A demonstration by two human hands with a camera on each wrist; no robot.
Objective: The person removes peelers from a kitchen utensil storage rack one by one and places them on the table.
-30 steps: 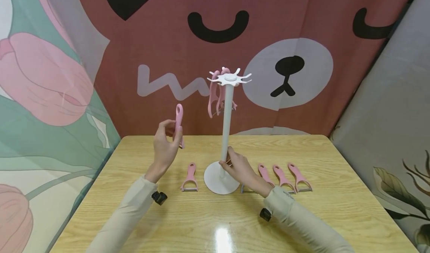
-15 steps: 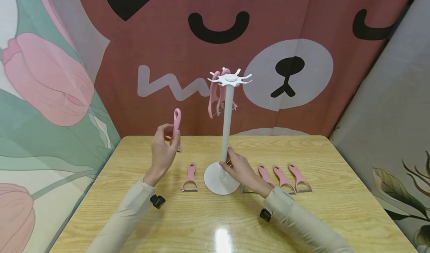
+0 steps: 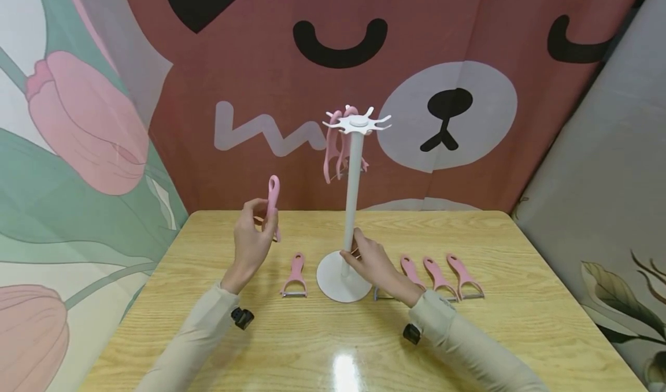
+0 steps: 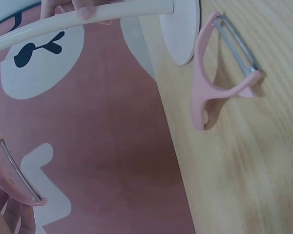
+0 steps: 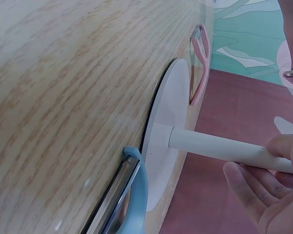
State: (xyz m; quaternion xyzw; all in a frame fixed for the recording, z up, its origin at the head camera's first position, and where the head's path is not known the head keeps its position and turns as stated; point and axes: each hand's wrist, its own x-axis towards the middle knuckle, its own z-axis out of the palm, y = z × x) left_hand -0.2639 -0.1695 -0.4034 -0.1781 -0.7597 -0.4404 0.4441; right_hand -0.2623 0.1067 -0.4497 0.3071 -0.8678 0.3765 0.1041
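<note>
My left hand (image 3: 252,239) pinches a pink peeler (image 3: 273,192) above the table, its handle loop upward; the left wrist view shows its bladed head (image 4: 10,178). My right hand (image 3: 376,263) grips the lower pole (image 3: 352,189) of a white stand with a round base (image 3: 333,285). At the top, pink peelers (image 3: 332,149) hang on the left and back arms of the pronged rack (image 3: 359,124). Another pink peeler (image 3: 295,273) lies left of the base. A light blue peeler (image 5: 140,195) lies close to the base, mostly hidden by my right hand in the head view.
Three pink peelers lie in a row to the right, the outermost peeler (image 3: 463,275) farthest from the stand; my right forearm partly covers the nearest. The wooden table (image 3: 291,346) ends at a printed curtain (image 3: 250,80) behind.
My left hand has moved down and slightly left with the peeler. The right hand has stayed on the pole, and the stand has not moved.
</note>
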